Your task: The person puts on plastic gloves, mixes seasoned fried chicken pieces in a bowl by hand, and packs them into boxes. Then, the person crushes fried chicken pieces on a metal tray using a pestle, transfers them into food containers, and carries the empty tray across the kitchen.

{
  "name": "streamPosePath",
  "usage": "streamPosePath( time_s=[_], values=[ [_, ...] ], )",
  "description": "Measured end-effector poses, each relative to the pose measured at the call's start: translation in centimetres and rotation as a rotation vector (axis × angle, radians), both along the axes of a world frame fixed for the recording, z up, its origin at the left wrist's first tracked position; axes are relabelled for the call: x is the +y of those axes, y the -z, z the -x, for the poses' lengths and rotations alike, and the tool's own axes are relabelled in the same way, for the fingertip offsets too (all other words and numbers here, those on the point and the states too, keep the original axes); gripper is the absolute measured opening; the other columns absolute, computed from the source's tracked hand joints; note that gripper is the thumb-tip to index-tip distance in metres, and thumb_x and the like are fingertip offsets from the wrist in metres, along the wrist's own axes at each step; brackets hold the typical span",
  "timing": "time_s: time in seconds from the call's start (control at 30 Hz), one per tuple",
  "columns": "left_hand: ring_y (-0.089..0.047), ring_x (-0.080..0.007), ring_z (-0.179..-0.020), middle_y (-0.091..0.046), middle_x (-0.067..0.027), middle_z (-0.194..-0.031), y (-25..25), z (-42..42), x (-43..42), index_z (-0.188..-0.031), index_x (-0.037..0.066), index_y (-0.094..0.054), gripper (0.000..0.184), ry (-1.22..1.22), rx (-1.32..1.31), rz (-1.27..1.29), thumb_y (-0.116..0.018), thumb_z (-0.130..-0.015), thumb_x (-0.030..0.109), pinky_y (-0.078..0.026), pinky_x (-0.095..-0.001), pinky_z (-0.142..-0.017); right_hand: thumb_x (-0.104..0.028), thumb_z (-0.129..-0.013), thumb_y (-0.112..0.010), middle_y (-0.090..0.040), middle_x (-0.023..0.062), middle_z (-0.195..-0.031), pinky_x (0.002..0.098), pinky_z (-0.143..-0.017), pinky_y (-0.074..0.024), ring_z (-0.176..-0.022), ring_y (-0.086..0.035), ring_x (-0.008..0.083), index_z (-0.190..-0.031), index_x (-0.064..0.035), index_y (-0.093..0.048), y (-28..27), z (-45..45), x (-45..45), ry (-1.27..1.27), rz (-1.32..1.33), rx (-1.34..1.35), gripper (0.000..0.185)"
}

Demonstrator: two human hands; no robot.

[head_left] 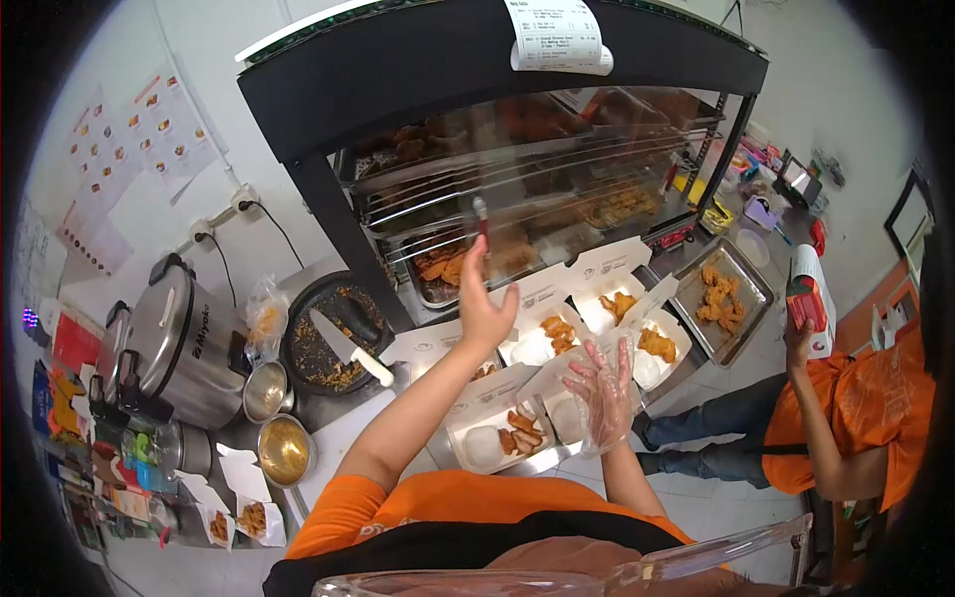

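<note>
My left hand (485, 314) is bare and raised in front of the food warmer (288, 119), its fingers stretched upward and the thumb apart. A small dark red and pale object (481, 217) shows right at its fingertips; I cannot tell whether they touch it. In a clear plastic glove, my right hand (603, 394) spreads its fingers over the open paper meal boxes. Below and left of it, the nearest box (460, 453) contains white rice (484, 446) and brown chicken pieces (521, 434). Behind are more boxes with rice and fried chicken (657, 344).
A metal tray (748, 333) of fried pieces lies right of the boxes. On the left are a black stone mortar (298, 343) with a knife (348, 343) across it, metal bowls (286, 450) and a large cooker (189, 348). A co-worker in orange (846, 418) stands at right.
</note>
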State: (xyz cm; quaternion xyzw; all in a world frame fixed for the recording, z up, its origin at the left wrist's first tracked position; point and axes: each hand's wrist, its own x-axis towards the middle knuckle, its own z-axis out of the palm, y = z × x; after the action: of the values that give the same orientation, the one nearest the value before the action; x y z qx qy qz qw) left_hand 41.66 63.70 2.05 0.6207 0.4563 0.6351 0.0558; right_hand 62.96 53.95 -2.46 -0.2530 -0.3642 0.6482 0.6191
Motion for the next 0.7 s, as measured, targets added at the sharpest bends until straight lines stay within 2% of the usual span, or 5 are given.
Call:
streamPosePath(
  time_s=[0.1, 0.2, 0.37, 0.43, 0.7],
  values=[
    [-0.040, -0.0357, -0.120, -0.039, -0.0211, -0.129, -0.3, -1.9, 2.3, -0.129, -0.002, -0.034, 0.067, -0.004, 0.078, -0.029, -0.067, -0.071, 0.007, -0.033, -0.0412, -0.102, -0.025, -0.091, -0.056, -0.041, 0.0209, -0.136, 0.0439, -0.086, -0.0515, -0.103, -0.057, 0.0283, -0.147, -0.0182, -0.010, 0.0, 0.1, 1.0, 0.059, -0.055, -0.006, 0.073],
    [-0.043, -0.0312, -0.114, -0.042, -0.0188, -0.122, -1.2, -3.3, 4.0, -0.127, -0.002, -0.035, 0.062, -0.089, 0.200, -0.006, -0.067, -0.075, 0.007, -0.036, -0.0391, -0.099, -0.025, -0.091, -0.056, -0.043, 0.0204, -0.134, 0.0425, -0.084, -0.0520, -0.100, -0.058, 0.0267, -0.145, -0.0173, -0.016, -0.5, -0.7, 2.1, 0.116, -0.110, -0.054, 0.068],
    [-0.038, -0.0355, -0.108, -0.039, -0.0187, -0.115, -3.0, -3.5, 7.3, -0.119, 0.001, -0.037, 0.068, -0.445, 0.409, -0.158, -0.076, -0.068, 0.024, -0.030, -0.0489, -0.091, -0.028, -0.090, -0.057, -0.044, 0.0198, -0.133, 0.0411, -0.084, -0.0517, -0.100, -0.058, 0.0261, -0.145, -0.0156, -0.018, 0.2, -2.1, 2.8, 0.128, -0.133, -0.073, 0.069],
    [-0.038, -0.0351, -0.110, -0.039, -0.0182, -0.116, -3.5, -3.4, 8.8, -0.119, 0.002, -0.036, 0.068, -0.498, 0.490, -0.241, -0.076, -0.068, 0.023, -0.030, -0.0494, -0.090, -0.033, -0.087, -0.060, -0.044, 0.0195, -0.133, 0.0400, -0.086, -0.0507, -0.103, -0.057, 0.0267, -0.146, -0.0144, -0.016, 1.4, -2.5, 2.6, 0.118, -0.119, -0.090, 0.077],
    [-0.035, -0.0320, -0.113, -0.037, -0.0137, -0.117, -3.8, -3.0, 11.0, -0.119, 0.006, -0.035, 0.059, -0.596, 0.596, -0.388, -0.066, -0.069, 0.013, -0.028, -0.0489, -0.089, -0.026, -0.089, -0.058, -0.046, 0.0185, -0.130, 0.0396, -0.088, -0.0490, -0.102, -0.057, 0.0249, -0.143, -0.0132, -0.022, 3.6, -2.1, 2.3, 0.073, -0.112, -0.088, 0.066]
  ],
)
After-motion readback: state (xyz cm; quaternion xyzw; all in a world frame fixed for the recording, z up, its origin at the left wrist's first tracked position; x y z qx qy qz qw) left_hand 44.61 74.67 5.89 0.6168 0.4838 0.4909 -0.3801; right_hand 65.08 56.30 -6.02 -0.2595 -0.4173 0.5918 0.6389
